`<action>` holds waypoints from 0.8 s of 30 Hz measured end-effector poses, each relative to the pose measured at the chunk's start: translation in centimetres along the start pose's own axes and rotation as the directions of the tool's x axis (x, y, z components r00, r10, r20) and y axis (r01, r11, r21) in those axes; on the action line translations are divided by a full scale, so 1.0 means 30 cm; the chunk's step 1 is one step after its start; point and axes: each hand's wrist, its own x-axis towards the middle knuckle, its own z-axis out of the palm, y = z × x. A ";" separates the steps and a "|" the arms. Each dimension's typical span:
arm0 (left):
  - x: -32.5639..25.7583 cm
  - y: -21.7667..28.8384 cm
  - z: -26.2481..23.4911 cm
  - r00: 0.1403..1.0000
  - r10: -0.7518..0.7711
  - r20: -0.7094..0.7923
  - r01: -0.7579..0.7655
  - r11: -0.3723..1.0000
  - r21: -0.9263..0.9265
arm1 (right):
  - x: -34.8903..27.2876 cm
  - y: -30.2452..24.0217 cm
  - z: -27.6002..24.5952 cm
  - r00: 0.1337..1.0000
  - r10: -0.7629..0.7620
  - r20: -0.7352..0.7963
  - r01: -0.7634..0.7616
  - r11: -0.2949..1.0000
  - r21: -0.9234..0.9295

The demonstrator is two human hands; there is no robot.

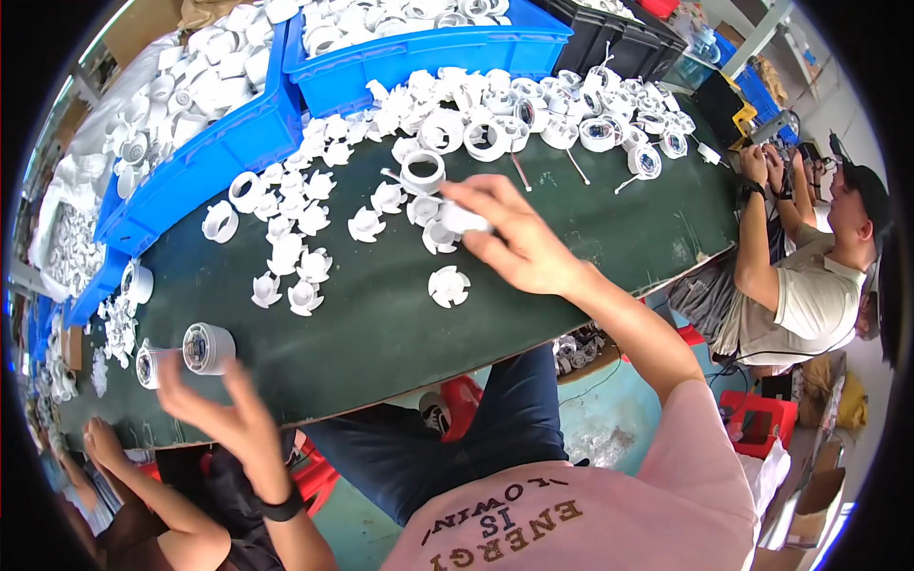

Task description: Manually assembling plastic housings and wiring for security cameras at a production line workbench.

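White plastic fills the green mat [533, 285]. Nearest, the left hand [224, 409] hangs blurred with fingers spread, holding nothing — 1 finished cylinder [208, 348] lies on its side just beyond, axis running left to right. The right hand [519, 238] pinches a small white piece [464, 221] well right of that. Beyond its fingertips sits 1 ring [423, 171]; farther back, 2 blue bins [419, 52].
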 end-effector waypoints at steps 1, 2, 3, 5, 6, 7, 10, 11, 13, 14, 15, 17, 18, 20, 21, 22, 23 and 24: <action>-0.022 0.063 0.005 0.991 0.030 0.130 -0.023 0.998 -0.054 | 0.014 0.013 0.032 1.000 -0.030 0.009 0.030 0.999 -0.013; -0.045 0.105 0.014 0.965 0.063 0.255 -0.035 0.993 -0.111 | 0.024 0.031 0.056 0.998 -0.059 0.019 0.060 0.998 -0.026; -0.067 0.136 0.034 0.953 0.052 0.298 -0.010 0.990 -0.142 | 0.032 0.050 0.062 0.989 -0.146 0.014 0.146 0.970 -0.194; -0.100 0.144 0.067 0.930 0.062 0.363 -0.012 0.990 -0.138 | 0.020 0.056 0.052 0.990 -0.138 0.031 0.141 0.963 -0.232; -0.116 0.134 0.090 0.924 0.096 0.370 -0.070 0.994 -0.083 | 0.007 0.063 0.038 0.992 -0.120 0.031 0.124 0.953 -0.276; -0.115 0.137 0.094 0.928 0.077 0.365 -0.057 0.996 -0.066 | -0.008 0.057 0.029 0.999 -0.052 0.016 0.055 0.964 -0.260; -0.119 0.145 0.101 0.937 0.038 0.346 -0.025 0.999 -0.041 | -0.036 0.054 -0.003 1.000 0.031 -0.005 -0.031 0.993 -0.112; -0.120 0.145 0.100 0.943 0.032 0.331 -0.021 0.999 -0.038 | -0.038 0.050 -0.005 0.998 0.052 -0.037 -0.056 0.994 -0.097; -0.119 0.142 0.099 0.943 0.025 0.332 -0.013 0.999 -0.039 | -0.033 0.051 -0.005 0.997 0.060 -0.050 -0.064 0.994 -0.091; -0.120 0.140 0.099 0.944 0.025 0.330 -0.013 0.999 -0.038 | -0.031 0.052 -0.004 0.996 0.063 -0.071 -0.069 0.994 -0.082; -0.123 0.139 0.099 0.943 0.023 0.331 -0.010 0.999 -0.039 | -0.034 0.057 0.000 0.996 0.062 -0.071 -0.067 0.995 -0.070; -0.126 0.137 0.101 0.943 0.016 0.333 0.000 0.999 -0.048 | -0.034 0.059 0.007 0.997 0.051 -0.057 -0.056 0.994 -0.090; -0.125 0.136 0.101 0.943 0.014 0.334 0.002 0.999 -0.048 | -0.032 0.059 0.010 0.998 0.038 -0.046 -0.042 0.993 -0.107; -0.127 0.133 0.101 0.942 0.023 0.335 -0.008 0.999 -0.045 | -0.032 0.053 0.012 0.998 0.046 -0.045 -0.050 0.993 -0.106; -0.126 0.131 0.101 0.941 0.022 0.338 -0.007 0.999 -0.046 | -0.030 0.052 0.014 0.998 0.049 -0.046 -0.054 0.993 -0.105; -0.124 0.131 0.102 0.939 0.023 0.344 -0.007 0.999 -0.045 | -0.031 0.054 0.014 0.997 0.052 -0.049 -0.057 0.993 -0.108; -0.121 0.132 0.103 0.936 0.024 0.350 -0.009 0.999 -0.046 | -0.031 0.055 0.012 0.998 0.040 -0.038 -0.045 0.988 -0.146; -0.118 0.133 0.103 0.936 0.030 0.350 -0.012 0.999 -0.053 | -0.029 0.055 0.009 0.999 0.027 -0.029 -0.032 0.982 -0.186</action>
